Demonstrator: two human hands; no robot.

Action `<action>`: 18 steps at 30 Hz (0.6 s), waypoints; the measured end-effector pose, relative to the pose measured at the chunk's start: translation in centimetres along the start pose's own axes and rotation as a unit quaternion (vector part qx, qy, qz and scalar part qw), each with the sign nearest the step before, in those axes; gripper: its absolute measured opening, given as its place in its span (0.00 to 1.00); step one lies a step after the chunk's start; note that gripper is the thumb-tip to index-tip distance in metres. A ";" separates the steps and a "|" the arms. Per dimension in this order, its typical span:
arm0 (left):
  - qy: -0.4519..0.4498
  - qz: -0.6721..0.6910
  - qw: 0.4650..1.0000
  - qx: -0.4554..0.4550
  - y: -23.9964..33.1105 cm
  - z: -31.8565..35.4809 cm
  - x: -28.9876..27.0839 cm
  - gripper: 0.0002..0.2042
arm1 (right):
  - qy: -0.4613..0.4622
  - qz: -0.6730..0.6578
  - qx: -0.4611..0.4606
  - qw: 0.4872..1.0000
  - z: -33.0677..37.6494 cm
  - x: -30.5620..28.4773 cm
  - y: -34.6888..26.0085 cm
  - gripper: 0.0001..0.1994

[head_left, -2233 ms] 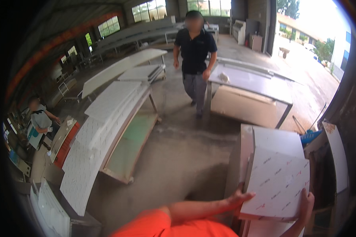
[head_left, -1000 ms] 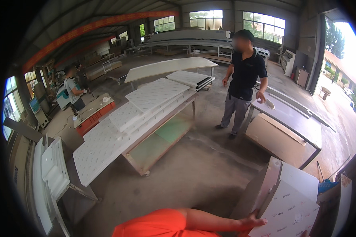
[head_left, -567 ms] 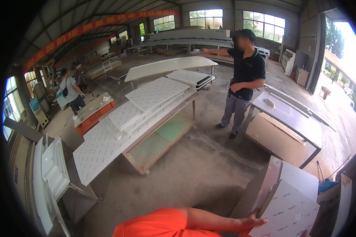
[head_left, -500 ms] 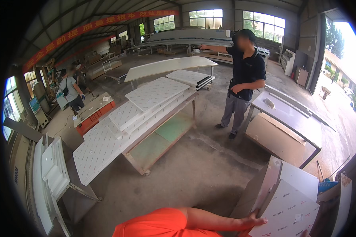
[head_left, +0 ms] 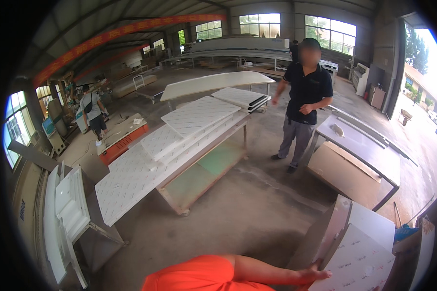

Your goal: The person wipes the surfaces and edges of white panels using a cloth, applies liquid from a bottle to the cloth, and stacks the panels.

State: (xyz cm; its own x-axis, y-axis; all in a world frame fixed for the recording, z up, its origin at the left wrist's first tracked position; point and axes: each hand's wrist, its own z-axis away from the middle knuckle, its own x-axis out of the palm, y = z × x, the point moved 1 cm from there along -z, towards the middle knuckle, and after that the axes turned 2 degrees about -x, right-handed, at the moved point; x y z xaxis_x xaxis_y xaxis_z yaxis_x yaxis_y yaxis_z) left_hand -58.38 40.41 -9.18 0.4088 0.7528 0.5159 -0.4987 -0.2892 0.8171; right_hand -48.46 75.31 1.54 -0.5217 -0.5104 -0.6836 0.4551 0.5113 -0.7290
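My left arm in an orange sleeve reaches to the right along the lower edge of the view. At its end, my left hand (head_left: 316, 275) grips the left edge of a white panel (head_left: 361, 257) covered in printed protective film. The thumb side rests on the panel's face, and the other fingers are partly hidden at its edge. Behind that panel stand further pale boards (head_left: 371, 218), leaning at the lower right. I cannot see my right hand; the panel runs out of the picture at the bottom.
A wheeled table (head_left: 177, 206) bears stacked white panels (head_left: 199, 116) at the centre left. A person in a dark shirt (head_left: 307, 87) stands beyond, beside a metal-framed table (head_left: 357, 133). More panels (head_left: 73, 203) lean at the left. Another person (head_left: 93, 109) stands farther off.
The view has shifted slightly, moving the scene rightward. The dark-shirted person has lowered an outstretched arm. A bit of my right hand at the bottom edge has gone from view. My left hand keeps its hold.
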 end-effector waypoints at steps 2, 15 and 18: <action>0.002 -0.004 1.000 0.009 -1.7 -1.3 -0.5 0.58 | 0.014 0.037 -0.042 0.998 1.4 -0.4 -1.7 0.26; -0.006 0.002 1.000 -0.001 1.6 0.9 0.8 0.59 | 0.023 0.159 -0.190 0.968 0.8 -0.9 0.9 0.27; -0.019 0.013 1.000 0.010 2.5 1.9 0.5 0.59 | 0.002 0.096 -0.087 0.992 2.5 -0.7 -2.6 0.29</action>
State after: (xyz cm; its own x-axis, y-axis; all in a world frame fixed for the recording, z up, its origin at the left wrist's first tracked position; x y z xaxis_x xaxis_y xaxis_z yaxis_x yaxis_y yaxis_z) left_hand -57.94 38.93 -6.33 0.4238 0.7223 0.5464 -0.4953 -0.3203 0.8075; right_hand -47.48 72.60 3.88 -0.4408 -0.3903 -0.8083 0.4140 0.7106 -0.5689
